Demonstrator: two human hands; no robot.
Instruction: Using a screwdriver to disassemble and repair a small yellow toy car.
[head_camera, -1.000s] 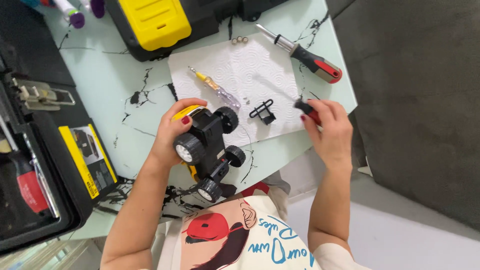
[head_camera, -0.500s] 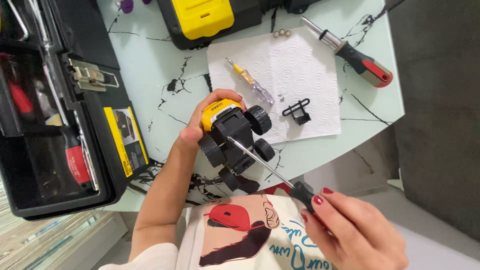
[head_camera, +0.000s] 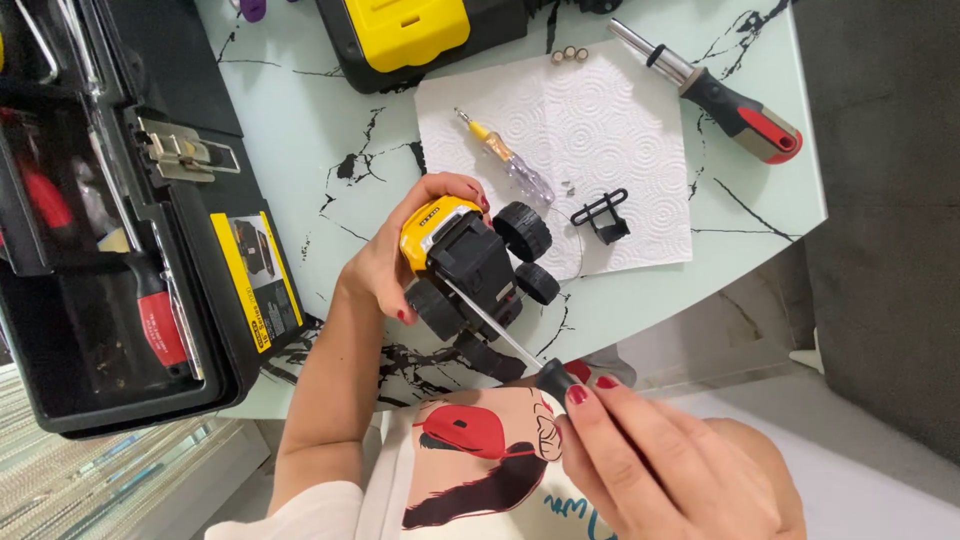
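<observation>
A: Yellow-and-black toy truck (head_camera: 470, 265) gripped in left hand (head_camera: 385, 270), belly up, fingers wrapped round the yellow cab end. Held just above the tabletop near its front edge, wheels toward the paper towel (head_camera: 600, 130).

B: Right hand?

A: Right hand (head_camera: 670, 465) closed round the dark handle of a thin screwdriver (head_camera: 500, 335). Shaft slanting up and left, tip meeting the black underside between the wheels. Exact screw not resolvable.

B: Advice for the step?

A: Judged only: keep shaft in line with the screw axis, press before turning, brace truck firmly so the chassis does not twist. Slanted approach risks cam-out; straighten if possible.

B: Loose parts nearby?

A: On the towel: small yellow-handled clear screwdriver (head_camera: 505, 155), black plastic bracket (head_camera: 600, 218), tiny pale speck beside it, possibly a screw. Three small cylindrical bits (head_camera: 570, 54) at the towel's far edge.

B: Farther out?

A: Large red-and-black screwdriver (head_camera: 720, 95) toward the far right corner of the tabletop. Yellow-and-black tool case (head_camera: 410, 35) at the far edge. Open black toolbox (head_camera: 110, 230) covering the left side, a red-handled tool (head_camera: 160, 325) inside. Marble-patterned tabletop (head_camera: 300, 120) pale green with black veins.
</observation>
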